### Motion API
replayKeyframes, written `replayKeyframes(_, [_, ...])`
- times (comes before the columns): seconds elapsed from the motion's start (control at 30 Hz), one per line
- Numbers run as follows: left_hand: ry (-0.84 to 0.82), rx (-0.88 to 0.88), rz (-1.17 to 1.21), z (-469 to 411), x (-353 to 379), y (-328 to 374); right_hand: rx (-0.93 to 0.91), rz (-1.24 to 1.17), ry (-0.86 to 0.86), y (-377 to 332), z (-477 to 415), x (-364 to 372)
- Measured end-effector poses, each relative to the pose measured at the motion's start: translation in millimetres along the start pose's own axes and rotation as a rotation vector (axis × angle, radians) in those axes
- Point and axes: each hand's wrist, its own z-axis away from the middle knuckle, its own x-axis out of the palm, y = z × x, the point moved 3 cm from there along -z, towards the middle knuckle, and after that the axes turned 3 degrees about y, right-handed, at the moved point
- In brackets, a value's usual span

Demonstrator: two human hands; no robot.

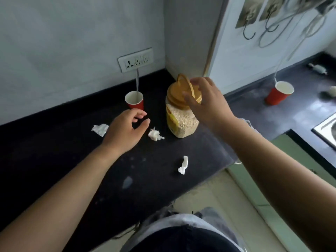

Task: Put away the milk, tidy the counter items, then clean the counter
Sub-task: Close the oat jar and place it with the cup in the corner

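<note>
A clear jar of oats (182, 122) with a yellow label stands on the black counter (54, 151) near the wall corner. My right hand (205, 102) grips its tan lid (179, 95), fingers around the raised handle. My left hand (125, 130) hovers open over the counter, just left of the jar. A red paper cup (135, 101) with a spoon standing in it sits behind my left hand. Three crumpled tissues lie on the counter: one (100, 129) left of my hand, one (155, 134) beside the jar, one (183, 165) near the front edge.
A second red cup (278, 93) stands on the counter to the right, with small white scraps beyond it. A steel sink (327, 130) shows at the far right edge. A wall socket (135, 60) sits above the counter. Wet smears (127, 181) mark the counter's front.
</note>
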Motion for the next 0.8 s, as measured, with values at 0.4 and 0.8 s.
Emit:
replayKeyframes(0.4, [-0.064,0.000,-0.289,-142.0,2.2,-74.4,0.176,0.106,0.080,1.2,-78.3,56.6])
replayKeyframes(0.8, [-0.210,-0.115,-0.345,-183.5,48.0,-119.5,0.188,0.100,0.193,17.6,-82.8,58.1])
